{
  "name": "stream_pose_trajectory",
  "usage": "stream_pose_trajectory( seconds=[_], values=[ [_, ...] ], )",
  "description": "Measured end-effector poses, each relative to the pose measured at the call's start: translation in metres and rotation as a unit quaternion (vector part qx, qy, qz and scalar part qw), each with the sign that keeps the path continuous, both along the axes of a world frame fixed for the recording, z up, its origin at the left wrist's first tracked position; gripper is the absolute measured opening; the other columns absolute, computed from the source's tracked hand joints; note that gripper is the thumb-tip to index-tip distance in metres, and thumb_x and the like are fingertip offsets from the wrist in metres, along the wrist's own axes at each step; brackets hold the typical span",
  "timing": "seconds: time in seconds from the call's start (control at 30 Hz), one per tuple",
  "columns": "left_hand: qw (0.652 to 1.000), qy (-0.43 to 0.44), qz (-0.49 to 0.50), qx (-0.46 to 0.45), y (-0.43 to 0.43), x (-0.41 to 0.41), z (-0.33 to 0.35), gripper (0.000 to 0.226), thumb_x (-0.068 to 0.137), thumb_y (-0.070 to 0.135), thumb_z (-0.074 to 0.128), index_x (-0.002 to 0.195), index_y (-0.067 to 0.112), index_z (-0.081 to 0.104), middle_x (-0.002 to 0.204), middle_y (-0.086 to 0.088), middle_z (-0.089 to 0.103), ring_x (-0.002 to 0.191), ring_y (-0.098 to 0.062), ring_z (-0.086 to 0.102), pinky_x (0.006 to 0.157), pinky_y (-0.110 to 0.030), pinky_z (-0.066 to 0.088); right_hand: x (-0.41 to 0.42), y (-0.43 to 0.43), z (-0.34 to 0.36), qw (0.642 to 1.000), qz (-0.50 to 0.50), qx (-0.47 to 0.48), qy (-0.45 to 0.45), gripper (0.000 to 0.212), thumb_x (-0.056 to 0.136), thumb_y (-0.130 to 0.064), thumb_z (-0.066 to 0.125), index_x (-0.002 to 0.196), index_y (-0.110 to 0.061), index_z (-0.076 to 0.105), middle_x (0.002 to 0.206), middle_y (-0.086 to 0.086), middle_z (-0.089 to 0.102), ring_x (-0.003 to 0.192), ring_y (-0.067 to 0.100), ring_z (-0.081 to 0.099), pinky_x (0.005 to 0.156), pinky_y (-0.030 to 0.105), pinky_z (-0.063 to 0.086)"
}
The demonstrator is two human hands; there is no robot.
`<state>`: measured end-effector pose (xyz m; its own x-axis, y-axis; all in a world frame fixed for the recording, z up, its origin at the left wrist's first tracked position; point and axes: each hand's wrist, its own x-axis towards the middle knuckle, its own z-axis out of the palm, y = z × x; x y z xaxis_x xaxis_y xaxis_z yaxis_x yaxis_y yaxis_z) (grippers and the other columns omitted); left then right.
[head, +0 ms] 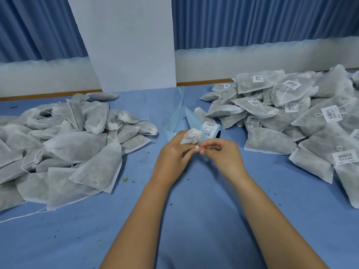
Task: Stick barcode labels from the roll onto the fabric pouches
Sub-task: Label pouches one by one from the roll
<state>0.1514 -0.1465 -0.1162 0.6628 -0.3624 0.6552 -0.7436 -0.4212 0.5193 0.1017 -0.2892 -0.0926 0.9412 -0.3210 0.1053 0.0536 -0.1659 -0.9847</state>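
Near the middle of the frame, the left hand (172, 156) holds a small white pouch (191, 135), its grip closed around the lower part so the bunched top sticks up above the fingers. Just to its right, the right hand (223, 154) meets it fingertip to fingertip. The thumb and forefinger pinch a small white label (197, 146), of which only a corner shows. The picture is too blurred to tell whether the label already touches the pouch.

The label roll (211, 129) lies on the bench (194, 210) just behind the hands, with barcodes showing on its outer turn. A pale blue backing strip (177, 115) trails from it towards the top of the frame.

On the left of the frame is a heap of plain pouches (68, 148) with loose drawstrings. On the right is a heap of labelled pouches (291, 117), many with a barcode sticker facing up. Bits of dried leaf (125, 179) are scattered on the blue bench cover near the left heap.
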Motion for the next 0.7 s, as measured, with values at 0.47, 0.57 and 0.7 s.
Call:
stream_pose_trajectory(
  seconds=[0.47,0.57,0.7],
  values=[
    [0.908,0.166,0.136,-0.359,0.032,-0.008,0.036,0.027,0.090,0.009,0.065,0.072,0.028,0.073,0.073,0.009,0.056,0.061,0.008,0.050,0.063,-0.006,0.039,0.003,0.001,0.002,0.984,-0.133,0.120,-0.020,0.015,0.081,0.002,0.067,0.074,-0.011,0.063,0.090,0.012,0.067,0.081,0.021,0.064,0.079,0.028,0.051],
    [0.913,0.174,0.110,-0.351,0.029,-0.014,0.040,0.028,0.089,0.010,0.066,0.071,0.029,0.072,0.076,0.009,0.057,0.065,0.007,0.052,0.064,-0.007,0.040,0.003,0.006,0.005,0.979,-0.139,0.146,-0.026,0.010,0.084,-0.011,0.067,0.094,-0.012,0.065,0.103,-0.001,0.064,0.086,0.005,0.061,0.070,0.012,0.046],
    [0.973,0.039,0.122,-0.190,0.021,-0.018,0.036,0.017,0.085,-0.001,0.067,0.081,0.014,0.076,0.079,0.006,0.052,0.069,0.003,0.050,0.066,-0.005,0.035,-0.005,0.016,0.011,0.990,-0.095,0.049,-0.096,0.017,0.088,-0.018,0.065,0.072,-0.016,0.063,0.075,-0.005,0.062,0.056,0.002,0.051,0.061,0.017,0.041]
  ],
)
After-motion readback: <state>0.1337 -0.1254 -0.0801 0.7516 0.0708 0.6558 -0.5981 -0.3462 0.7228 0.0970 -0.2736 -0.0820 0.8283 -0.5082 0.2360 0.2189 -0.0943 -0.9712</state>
